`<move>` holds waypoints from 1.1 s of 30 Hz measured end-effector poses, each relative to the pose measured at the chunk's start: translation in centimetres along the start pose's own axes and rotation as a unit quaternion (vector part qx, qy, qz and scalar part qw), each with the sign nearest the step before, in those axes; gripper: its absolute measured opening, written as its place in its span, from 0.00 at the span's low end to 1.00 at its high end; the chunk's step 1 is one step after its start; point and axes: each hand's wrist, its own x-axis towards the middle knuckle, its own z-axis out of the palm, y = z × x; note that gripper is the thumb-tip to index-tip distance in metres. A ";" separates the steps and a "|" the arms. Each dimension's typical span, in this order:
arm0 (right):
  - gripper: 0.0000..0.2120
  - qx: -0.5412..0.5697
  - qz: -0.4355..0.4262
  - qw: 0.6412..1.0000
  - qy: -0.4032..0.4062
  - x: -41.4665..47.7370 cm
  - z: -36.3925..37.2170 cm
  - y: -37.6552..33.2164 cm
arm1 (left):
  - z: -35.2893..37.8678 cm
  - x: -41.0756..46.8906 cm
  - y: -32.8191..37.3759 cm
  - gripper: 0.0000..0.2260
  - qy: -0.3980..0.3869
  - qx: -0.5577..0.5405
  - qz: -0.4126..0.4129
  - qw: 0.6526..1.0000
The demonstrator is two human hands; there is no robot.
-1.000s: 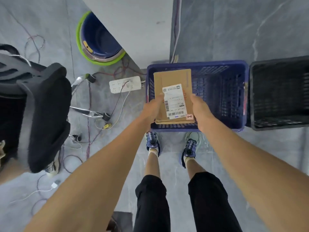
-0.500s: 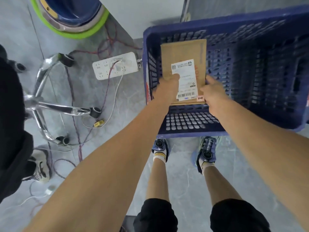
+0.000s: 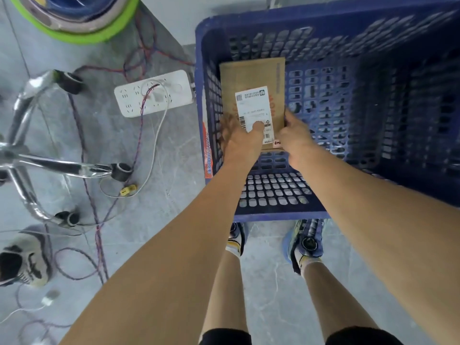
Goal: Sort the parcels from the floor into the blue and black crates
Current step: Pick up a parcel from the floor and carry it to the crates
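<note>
Between the fingers of both hands, low inside the blue crate (image 3: 273, 215), is the brown parcel (image 3: 251, 75). The left hand (image 3: 242, 140) grasps its near left corner, with the thumb pressed on the white label (image 3: 254, 103). The right hand (image 3: 296, 135) curls round its right edge.

Just left of the left fingers stands the crate's slotted side wall, and the parcel's long edge runs close along it. I cannot tell whether they touch, nor whether the parcel rests on the crate's bottom. Right of the right fingers the perforated bottom lies bare and wide. Ahead of the fingertips, the parcel's far edge stops short of the back wall.

Outside the crate, left of the left hand, a white power strip (image 3: 154, 93) lies on the grey tiled floor (image 3: 174, 148). A chrome chair base (image 3: 49, 168) is further left, and a green-rimmed tub (image 3: 99, 37) is beyond it.
</note>
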 end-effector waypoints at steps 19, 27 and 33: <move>0.36 0.047 -0.002 0.999 -0.022 -3.2 -1.6 -3.1 | -1.1 -2.6 2.6 0.22 -0.052 0.011 0.036 0.998; 0.28 0.117 -0.107 0.987 -0.004 -14.6 -8.5 -11.8 | -6.0 -12.4 12.5 0.29 -0.053 -0.076 0.076 0.993; 0.27 0.144 -0.207 0.968 0.016 -26.8 -16.9 -22.1 | -10.5 -24.0 24.5 0.28 -0.052 -0.135 0.142 0.979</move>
